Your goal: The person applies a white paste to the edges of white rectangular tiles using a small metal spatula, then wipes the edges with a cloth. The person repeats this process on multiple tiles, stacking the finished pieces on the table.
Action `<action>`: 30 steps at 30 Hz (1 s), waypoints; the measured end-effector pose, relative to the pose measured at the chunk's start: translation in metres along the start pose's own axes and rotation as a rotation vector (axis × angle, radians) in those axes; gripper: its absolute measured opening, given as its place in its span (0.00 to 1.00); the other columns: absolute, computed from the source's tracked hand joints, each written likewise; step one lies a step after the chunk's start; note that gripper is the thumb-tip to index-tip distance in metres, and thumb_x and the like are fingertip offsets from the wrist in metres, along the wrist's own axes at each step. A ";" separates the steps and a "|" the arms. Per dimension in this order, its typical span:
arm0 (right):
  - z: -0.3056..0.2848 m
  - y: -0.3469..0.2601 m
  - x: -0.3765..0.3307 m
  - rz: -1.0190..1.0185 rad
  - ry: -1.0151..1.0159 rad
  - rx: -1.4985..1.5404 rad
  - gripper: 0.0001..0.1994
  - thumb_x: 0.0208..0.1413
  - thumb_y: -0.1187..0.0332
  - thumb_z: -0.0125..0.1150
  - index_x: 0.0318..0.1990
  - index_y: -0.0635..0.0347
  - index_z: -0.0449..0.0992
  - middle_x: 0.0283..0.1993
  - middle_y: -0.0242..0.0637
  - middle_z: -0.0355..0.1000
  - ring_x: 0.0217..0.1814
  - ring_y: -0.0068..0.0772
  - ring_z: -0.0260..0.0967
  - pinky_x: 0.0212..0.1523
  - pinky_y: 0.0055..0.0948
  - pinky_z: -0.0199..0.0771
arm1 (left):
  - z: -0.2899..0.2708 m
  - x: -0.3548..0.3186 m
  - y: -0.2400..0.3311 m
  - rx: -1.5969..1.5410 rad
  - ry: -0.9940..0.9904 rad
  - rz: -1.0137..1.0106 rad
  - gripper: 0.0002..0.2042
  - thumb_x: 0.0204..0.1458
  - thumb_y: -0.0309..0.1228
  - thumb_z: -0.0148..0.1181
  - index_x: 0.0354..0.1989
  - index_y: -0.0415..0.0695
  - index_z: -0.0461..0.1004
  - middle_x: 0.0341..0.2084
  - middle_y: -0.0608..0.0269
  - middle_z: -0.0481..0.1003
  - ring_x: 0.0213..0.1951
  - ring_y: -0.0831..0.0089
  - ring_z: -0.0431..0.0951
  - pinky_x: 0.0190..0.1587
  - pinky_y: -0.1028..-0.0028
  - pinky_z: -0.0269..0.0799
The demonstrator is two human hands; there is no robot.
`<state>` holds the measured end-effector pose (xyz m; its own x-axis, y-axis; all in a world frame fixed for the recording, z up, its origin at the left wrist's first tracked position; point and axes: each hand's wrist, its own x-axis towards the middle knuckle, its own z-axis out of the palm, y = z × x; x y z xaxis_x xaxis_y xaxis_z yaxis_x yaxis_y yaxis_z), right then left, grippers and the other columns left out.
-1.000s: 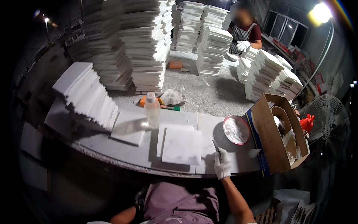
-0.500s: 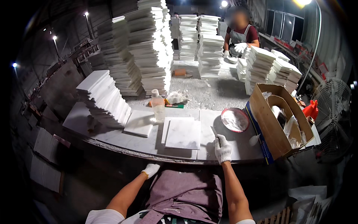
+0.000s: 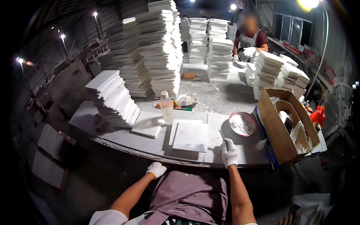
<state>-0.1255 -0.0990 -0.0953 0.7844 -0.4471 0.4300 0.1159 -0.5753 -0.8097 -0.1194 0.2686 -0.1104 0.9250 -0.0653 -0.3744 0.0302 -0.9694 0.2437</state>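
Observation:
My right hand (image 3: 230,153), in a white knit glove, is closed around a thin-bladed tool, perhaps a putty knife (image 3: 221,135), whose narrow blade points up and away. It is over the near edge of the stone worktop (image 3: 215,159). To its left, a square white marble tile (image 3: 191,137) lies flat, overlapping another tile (image 3: 173,133). My left hand (image 3: 156,170), also gloved, hangs just in front of the worktop's edge with its fingers curled; nothing shows in it. A red-rimmed bowl of white paste or powder (image 3: 242,124) sits beyond my right hand.
A clear plastic bottle (image 3: 167,110) stands behind the tiles, near a loose glove (image 3: 185,100). Tall tile stacks (image 3: 159,48) rise at back left, a leaning stack (image 3: 112,99) nearer. At right are a cardboard box (image 3: 287,123) and a fan (image 3: 335,116). A gloved co-worker (image 3: 250,41) stands across the table.
The view has turned slightly left, so the whole scene sits further right and a little lower. My right hand keeps hold of the thin-bladed tool; the tiles have not moved on the worktop.

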 end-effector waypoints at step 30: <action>-0.022 -0.067 -0.068 0.865 -0.069 0.877 0.12 0.62 0.65 0.55 0.46 0.62 0.75 0.41 0.35 0.75 0.39 0.26 0.72 0.43 0.28 0.75 | 0.007 -0.060 0.106 -0.388 0.286 0.809 0.12 0.55 0.36 0.60 0.46 0.49 0.79 0.35 0.65 0.81 0.33 0.64 0.79 0.37 0.66 0.75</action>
<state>-0.2005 -0.0453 -0.0615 0.8339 -0.3997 -0.3806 -0.1083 0.5577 -0.8230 -0.1744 0.1677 -0.0683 0.7767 -0.5734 0.2605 -0.5856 -0.5053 0.6338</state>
